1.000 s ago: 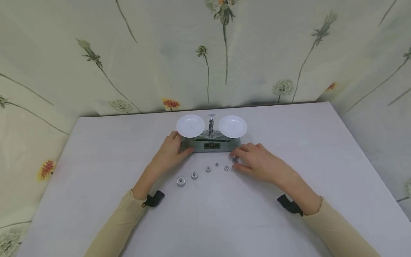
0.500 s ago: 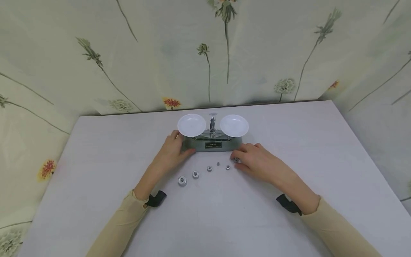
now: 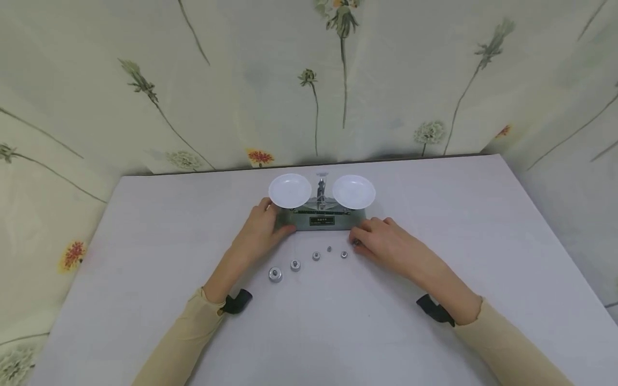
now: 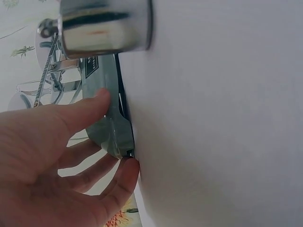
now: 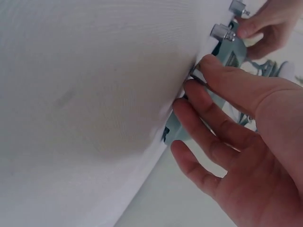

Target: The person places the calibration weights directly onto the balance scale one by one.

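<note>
A balance scale [image 3: 325, 222] with a grey-green base and two white pans stands toward the back of the table. My left hand [image 3: 258, 230] grips the left end of its base, thumb in front and fingers behind, as the left wrist view shows. Close to the base's right front corner, my right hand [image 3: 386, 244] pinches a small metal weight [image 3: 356, 242] between thumb and index finger; the fingers partly hide it. Several knobbed metal weights stand in a curve before the scale, from a large weight [image 3: 275, 275] at left to a tiny weight [image 3: 329, 249] and a small weight [image 3: 344, 254].
A white-covered table [image 3: 328, 332] carries everything. Behind it hangs a flower-printed cloth [image 3: 232, 91], meeting the table's back edge. A large shiny weight [image 4: 106, 28] looms close in the left wrist view.
My right thumb and fingertips have closed in around the weight at the right end of the curve. My left hand keeps its place on the scale. The head view has shifted slightly.
</note>
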`<control>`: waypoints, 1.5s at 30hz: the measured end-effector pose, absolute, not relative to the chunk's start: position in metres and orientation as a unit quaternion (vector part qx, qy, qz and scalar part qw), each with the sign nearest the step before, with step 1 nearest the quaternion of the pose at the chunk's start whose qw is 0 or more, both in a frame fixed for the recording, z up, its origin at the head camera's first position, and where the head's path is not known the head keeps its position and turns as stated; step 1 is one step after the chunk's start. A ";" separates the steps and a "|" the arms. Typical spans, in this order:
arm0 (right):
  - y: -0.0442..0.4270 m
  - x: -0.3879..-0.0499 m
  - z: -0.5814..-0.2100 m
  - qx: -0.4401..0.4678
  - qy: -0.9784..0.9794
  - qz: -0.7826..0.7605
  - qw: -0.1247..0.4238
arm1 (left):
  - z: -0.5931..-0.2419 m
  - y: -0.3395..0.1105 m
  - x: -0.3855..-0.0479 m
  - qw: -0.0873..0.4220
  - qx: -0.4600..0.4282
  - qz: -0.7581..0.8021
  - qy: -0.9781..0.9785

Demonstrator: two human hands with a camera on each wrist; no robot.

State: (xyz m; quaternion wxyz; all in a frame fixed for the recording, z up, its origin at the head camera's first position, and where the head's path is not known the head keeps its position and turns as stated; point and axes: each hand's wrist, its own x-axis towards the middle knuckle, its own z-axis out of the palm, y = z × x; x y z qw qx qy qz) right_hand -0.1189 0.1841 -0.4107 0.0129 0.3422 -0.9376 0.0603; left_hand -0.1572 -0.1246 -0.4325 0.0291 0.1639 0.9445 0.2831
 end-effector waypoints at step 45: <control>0.192 -0.121 -0.349 0.361 -0.916 0.048 0.166 | -0.429 -0.122 -0.153 0.008 0.174 0.272 0.946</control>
